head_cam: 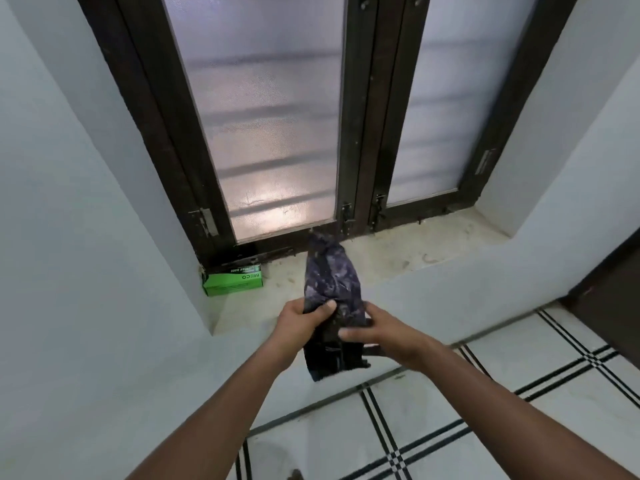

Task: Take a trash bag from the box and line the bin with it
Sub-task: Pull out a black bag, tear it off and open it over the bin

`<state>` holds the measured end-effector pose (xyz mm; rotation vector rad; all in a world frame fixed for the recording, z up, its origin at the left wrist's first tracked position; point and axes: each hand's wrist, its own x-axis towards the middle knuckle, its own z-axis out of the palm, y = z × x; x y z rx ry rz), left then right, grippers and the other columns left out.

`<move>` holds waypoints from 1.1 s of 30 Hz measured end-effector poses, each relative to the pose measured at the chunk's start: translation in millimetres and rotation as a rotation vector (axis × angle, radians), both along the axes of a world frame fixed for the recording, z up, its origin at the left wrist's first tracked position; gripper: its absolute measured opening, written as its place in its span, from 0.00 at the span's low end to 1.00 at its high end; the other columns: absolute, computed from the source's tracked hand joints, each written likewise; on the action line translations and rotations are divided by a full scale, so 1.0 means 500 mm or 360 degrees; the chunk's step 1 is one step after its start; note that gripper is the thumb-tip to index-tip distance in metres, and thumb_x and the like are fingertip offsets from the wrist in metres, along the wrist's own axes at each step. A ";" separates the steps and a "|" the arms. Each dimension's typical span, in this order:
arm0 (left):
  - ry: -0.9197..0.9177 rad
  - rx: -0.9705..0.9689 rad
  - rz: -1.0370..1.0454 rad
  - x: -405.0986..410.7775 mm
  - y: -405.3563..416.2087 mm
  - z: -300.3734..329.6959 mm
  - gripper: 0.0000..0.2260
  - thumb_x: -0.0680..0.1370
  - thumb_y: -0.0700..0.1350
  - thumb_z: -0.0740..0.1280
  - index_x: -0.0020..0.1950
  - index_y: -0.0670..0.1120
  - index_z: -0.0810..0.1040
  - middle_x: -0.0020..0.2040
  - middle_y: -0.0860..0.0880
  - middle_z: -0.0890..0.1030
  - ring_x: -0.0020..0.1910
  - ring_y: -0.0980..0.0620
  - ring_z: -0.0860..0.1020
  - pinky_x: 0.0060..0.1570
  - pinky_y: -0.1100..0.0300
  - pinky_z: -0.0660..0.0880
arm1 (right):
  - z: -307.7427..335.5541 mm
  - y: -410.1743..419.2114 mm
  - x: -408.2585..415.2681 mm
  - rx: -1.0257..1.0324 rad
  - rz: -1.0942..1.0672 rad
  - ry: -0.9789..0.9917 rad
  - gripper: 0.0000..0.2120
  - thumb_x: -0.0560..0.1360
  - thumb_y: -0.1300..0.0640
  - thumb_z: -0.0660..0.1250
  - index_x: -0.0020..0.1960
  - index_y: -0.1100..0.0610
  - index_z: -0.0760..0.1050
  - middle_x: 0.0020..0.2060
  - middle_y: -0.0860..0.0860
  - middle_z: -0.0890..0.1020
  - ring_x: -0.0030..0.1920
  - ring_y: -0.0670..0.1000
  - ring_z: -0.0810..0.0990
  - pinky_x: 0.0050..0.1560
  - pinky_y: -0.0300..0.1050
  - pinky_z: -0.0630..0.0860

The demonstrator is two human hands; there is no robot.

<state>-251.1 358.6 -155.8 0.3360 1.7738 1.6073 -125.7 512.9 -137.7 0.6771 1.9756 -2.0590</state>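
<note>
Your left hand (300,318) and right hand (375,332) each pinch the folded black trash bag (330,289) between curled fingers (325,308), while the green box (232,279) sits on the windowsill (398,251) beyond your left fingers.

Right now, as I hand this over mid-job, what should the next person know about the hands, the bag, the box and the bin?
Left hand: grips the dark trash bag on its left side, about midway up.
Right hand: holds the same bag a little lower, on its right side.
The bag is still folded or bunched, held up above the window sill.
The green box sits at the sill's left corner, against the window frame.
Done: bag is out of the box.
Left: open the bag and line the bin. The bin is not in view, so find it first.
</note>
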 end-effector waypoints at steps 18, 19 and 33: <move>-0.0095 -0.0230 0.0662 0.390 -0.240 0.009 0.19 0.75 0.54 0.77 0.36 0.42 0.75 0.27 0.46 0.73 0.24 0.50 0.66 0.26 0.60 0.64 | -0.049 -0.241 0.262 0.0731 -0.0787 -0.0043 0.41 0.67 0.37 0.77 0.72 0.53 0.67 0.64 0.54 0.72 0.56 0.55 0.81 0.53 0.52 0.82; -0.0066 -0.0233 0.0713 0.399 -0.252 0.014 0.19 0.75 0.55 0.76 0.36 0.43 0.73 0.26 0.47 0.69 0.23 0.51 0.64 0.26 0.60 0.61 | -0.031 -0.264 0.279 0.0824 -0.0724 0.0109 0.33 0.68 0.35 0.75 0.66 0.50 0.73 0.61 0.51 0.75 0.54 0.52 0.82 0.55 0.50 0.81; -0.0928 0.0633 0.0338 0.481 -0.596 0.063 0.09 0.76 0.45 0.74 0.50 0.41 0.82 0.48 0.41 0.83 0.43 0.50 0.81 0.43 0.57 0.84 | 0.068 -0.547 0.374 0.0083 -0.0422 0.0010 0.08 0.80 0.61 0.68 0.55 0.53 0.84 0.43 0.50 0.85 0.41 0.47 0.82 0.39 0.39 0.74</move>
